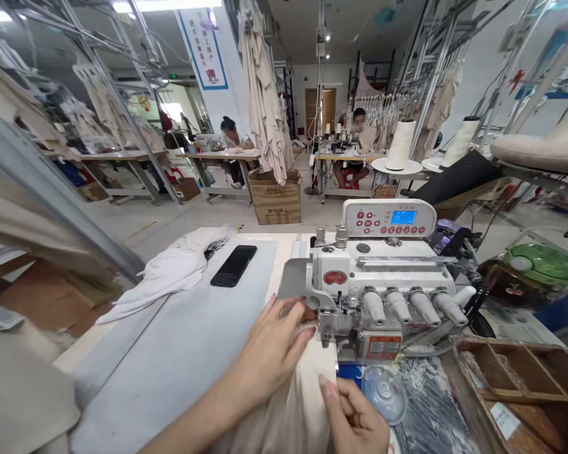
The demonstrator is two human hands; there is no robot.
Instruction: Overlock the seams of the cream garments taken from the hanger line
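Observation:
A length of cream fabric point(307, 384) runs from the bottom of the view up to the presser foot of a white overlock sewing machine point(383, 271). Beside the needle area, my left hand point(281, 337) is closed on the fabric, its fingers bent over the far part at the left of the foot. Nearer to me, my right hand point(357, 416) pinches the fabric's right edge between thumb and fingers, just below the machine's front. The fabric under the foot is partly hidden by the machine head and my left fingers.
A black phone point(233, 265) and a bunched white cloth point(170, 274) lie on the table's left. On the right are a wooden compartment tray point(525, 391) and a green-lidded container point(542, 265). Thread cones point(401, 145) stand behind the machine. Two people sit at machines farther back.

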